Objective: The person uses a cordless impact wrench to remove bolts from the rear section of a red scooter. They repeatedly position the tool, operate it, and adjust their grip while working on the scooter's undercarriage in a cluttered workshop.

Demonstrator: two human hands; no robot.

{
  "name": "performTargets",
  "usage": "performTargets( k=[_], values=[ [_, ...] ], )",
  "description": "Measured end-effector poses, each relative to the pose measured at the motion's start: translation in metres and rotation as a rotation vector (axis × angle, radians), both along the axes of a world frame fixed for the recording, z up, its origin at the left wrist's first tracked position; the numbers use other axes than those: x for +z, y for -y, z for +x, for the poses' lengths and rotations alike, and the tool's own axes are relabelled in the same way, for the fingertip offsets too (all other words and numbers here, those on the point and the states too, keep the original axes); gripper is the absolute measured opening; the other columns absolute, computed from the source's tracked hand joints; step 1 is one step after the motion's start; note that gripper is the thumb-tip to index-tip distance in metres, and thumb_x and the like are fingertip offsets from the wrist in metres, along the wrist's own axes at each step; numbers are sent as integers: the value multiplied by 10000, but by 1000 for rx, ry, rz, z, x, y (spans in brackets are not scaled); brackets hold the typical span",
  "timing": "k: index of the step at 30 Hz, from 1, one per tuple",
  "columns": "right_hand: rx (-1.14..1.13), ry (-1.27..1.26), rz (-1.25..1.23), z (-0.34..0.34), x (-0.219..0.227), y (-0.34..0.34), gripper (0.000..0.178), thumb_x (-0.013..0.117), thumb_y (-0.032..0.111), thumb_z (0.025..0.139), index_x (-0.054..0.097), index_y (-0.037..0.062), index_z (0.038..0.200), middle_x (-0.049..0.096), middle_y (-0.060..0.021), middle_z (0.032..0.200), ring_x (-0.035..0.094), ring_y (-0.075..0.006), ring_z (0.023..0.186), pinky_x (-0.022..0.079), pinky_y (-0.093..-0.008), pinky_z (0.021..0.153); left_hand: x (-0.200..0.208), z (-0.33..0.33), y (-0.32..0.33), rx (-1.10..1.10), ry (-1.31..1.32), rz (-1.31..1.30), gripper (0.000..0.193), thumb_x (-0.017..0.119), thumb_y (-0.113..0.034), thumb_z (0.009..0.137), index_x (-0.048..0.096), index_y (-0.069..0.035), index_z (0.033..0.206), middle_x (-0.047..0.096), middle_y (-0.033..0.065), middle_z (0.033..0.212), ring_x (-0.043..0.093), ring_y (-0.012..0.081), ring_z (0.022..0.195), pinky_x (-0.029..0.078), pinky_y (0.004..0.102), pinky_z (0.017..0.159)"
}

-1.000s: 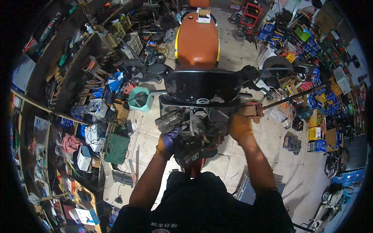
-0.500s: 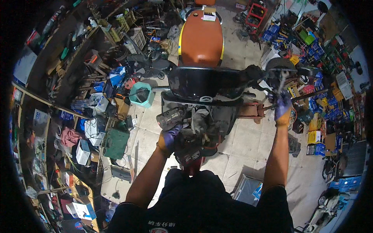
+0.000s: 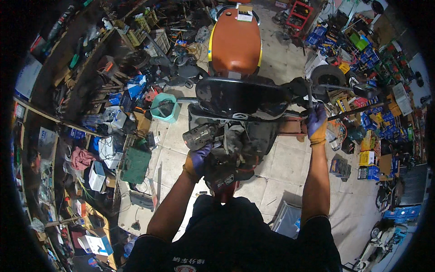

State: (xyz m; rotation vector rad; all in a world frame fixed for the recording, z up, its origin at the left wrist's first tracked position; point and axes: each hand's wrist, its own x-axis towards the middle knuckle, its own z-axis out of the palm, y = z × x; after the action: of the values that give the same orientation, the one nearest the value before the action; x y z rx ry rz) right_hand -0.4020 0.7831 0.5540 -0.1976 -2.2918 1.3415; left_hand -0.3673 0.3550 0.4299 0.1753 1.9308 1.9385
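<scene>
My left hand [image 3: 198, 162], in a purple and orange glove, is closed around what looks like a dark cordless power tool [image 3: 199, 137]; its blocky end sticks out past my fingers. Dark machine parts [image 3: 233, 140] crowd beside it, so the tool's far end is hidden. My right hand [image 3: 318, 122], gloved alike, grips a long metal wrench [image 3: 310, 94] that points away from me. This wrench is at the right end of a glossy black vehicle panel [image 3: 240, 97], near a dark handlebar grip [image 3: 297, 88]. A black and red part [image 3: 223, 183] sits close to my body.
Past the panel is a brown vehicle seat [image 3: 235, 47] with a small box [image 3: 244, 12] on it. A teal bucket [image 3: 164, 109] stands on the left, near a green case [image 3: 135, 166]. Cluttered shelves line the left. Boxes and a tire [image 3: 327, 78] are piled at right.
My right hand has come left and slightly nearer, bringing the wrench from over the tire to the panel's right end. My left hand has hardly moved.
</scene>
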Motion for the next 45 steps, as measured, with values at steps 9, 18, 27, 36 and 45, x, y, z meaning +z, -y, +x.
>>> performTargets(
  k=[9,18,27,36,45],
  values=[
    [13,-88,118,-10,-27,-28,116,483,80,989,565,10,1032,641,-73,783,610,-129,632,487,-269,579,27,4,-11,127,308,354,314,467,-163,1043,559,-20,1307,652,108,1207,623,190,1072,506,338,919],
    [5,59,-46,-4,0,-14,134,495,93,1001,583,21,1070,694,-95,859,622,-114,658,456,-248,548,42,5,-14,165,369,480,320,504,-159,1027,559,-20,1310,644,107,1228,627,215,1091,507,358,947],
    [-170,-52,-13,105,-84,42,153,534,14,942,653,-1,1037,683,-67,891,615,-128,775,495,-263,696,22,3,-12,189,366,388,296,515,-155,1016,599,-29,1270,661,86,1188,631,195,1033,508,337,882],
    [19,237,488,64,-103,112,292,655,248,819,709,74,1047,708,-193,975,678,-397,907,554,-459,766,35,6,-12,231,495,294,294,534,-344,1001,650,-75,983,594,53,679,555,162,583,427,302,532],
    [102,548,749,16,-76,121,192,628,218,798,696,53,869,678,-172,867,673,-355,901,532,-440,781,29,3,-14,252,512,376,226,538,-281,1007,641,-90,1069,613,46,742,567,155,624,432,293,550]
  ],
)
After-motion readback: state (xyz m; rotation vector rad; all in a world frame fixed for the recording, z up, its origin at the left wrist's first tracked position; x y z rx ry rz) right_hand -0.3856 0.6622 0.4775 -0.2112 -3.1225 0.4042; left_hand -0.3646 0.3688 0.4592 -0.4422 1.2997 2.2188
